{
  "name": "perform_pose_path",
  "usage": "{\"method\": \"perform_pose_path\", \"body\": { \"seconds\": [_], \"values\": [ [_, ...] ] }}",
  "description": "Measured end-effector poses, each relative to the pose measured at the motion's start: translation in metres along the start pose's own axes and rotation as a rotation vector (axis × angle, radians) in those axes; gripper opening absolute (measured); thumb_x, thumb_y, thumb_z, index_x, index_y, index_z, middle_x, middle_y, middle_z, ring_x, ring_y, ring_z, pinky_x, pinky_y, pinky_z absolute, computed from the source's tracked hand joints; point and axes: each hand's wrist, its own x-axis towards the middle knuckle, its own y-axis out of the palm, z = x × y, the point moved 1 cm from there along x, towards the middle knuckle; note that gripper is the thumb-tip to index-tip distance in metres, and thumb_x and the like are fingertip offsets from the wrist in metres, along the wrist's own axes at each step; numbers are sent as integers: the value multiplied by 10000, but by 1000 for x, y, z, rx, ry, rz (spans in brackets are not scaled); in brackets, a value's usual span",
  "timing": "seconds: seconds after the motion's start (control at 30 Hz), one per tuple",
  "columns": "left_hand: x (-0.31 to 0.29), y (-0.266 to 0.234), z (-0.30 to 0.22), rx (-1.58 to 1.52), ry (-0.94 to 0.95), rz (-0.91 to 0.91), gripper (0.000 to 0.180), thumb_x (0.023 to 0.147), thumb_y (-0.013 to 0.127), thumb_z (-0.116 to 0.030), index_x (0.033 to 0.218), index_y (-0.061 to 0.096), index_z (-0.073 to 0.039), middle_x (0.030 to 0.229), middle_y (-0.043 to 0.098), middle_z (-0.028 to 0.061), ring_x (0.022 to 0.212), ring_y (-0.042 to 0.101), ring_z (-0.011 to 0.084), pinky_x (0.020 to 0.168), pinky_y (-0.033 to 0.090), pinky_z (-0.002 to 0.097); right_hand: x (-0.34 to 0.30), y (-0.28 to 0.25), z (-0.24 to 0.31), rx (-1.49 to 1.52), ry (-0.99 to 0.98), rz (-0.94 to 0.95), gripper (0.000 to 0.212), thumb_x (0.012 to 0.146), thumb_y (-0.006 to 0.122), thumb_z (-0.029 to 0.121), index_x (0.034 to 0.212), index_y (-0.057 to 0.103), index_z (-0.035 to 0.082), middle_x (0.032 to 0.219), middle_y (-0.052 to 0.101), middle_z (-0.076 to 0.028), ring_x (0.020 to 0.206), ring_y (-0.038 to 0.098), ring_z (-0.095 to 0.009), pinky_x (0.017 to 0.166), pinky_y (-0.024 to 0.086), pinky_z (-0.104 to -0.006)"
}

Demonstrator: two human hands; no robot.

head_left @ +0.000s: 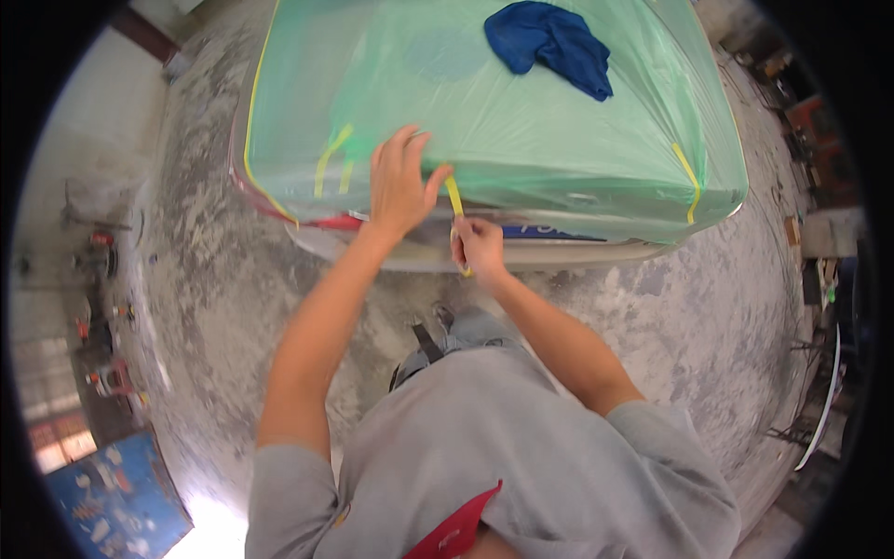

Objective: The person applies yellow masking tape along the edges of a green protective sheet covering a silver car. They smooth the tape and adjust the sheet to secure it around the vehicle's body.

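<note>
Green plastic masking film (pixel 466 121) covers the end of a car, its lower edge hanging over the bodywork. My left hand (pixel 400 189) lies on the film with its fingers stretched out. Its thumb reaches the upper end of a short strip of yellow masking tape (pixel 454 196). Below it, my right hand (pixel 479 245) is closed around the tape's lower part, where a bit of yellow shows under the fingers. Most of what that hand encloses is hidden. Between the film and the pale bumper (pixel 372 250), a blue licence plate (pixel 559 231) is partly visible right of my right hand.
A crumpled dark blue cloth (pixel 551 45) rests on the film at the far right. More yellow tape (pixel 689 182) holds the film at the right corner. A paint-marked blue board (pixel 119 498) is at the lower left. Tools and clutter line the right wall.
</note>
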Motion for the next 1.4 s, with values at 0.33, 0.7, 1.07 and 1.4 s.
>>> {"method": "perform_pose_path", "body": {
  "seconds": [0.33, 0.7, 1.07, 1.4],
  "values": [
    [-77, 38, -12, -334, -533, 832, 314, 1060, 691, -289, 930, 819, -34, 930, 821, 199, 832, 798, 384, 767, 613, 506, 7, 12, -5, 81, -64, -180, 294, 1124, 625, 181, 940, 740, -18, 743, 676, -50, 586, 632, -163, 525, 487, -335],
    [-68, 0, 20, -542, -438, 925, 198, 906, 695, -96, 955, 846, 21, 1018, 823, 285, 958, 823, 466, 848, 661, 546, -68, 69, -154, 438, 255, -635, 261, 1120, 542, 233, 1126, 637, -10, 759, 602, -107, 605, 617, -268, 518, 494, -399],
    [-256, -236, 260, -821, -648, 902, 274, 1040, 727, -319, 1029, 807, -57, 951, 820, 180, 875, 778, 419, 752, 596, 524, -103, 364, -148, -289, 132, -396, 272, 1083, 657, 155, 1293, 749, 9, 767, 660, -40, 590, 592, -115, 496, 457, -310],
    [-316, -323, 597, -509, -1309, 564, 377, 1124, 697, -347, 1074, 808, 10, 889, 836, 103, 804, 787, 169, 762, 600, 348, 97, 691, -102, -493, -97, 297, 357, 1057, 716, 178, 1361, 746, -5, 1076, 808, -131, 967, 713, -151, 862, 584, -362]
  ]
}}
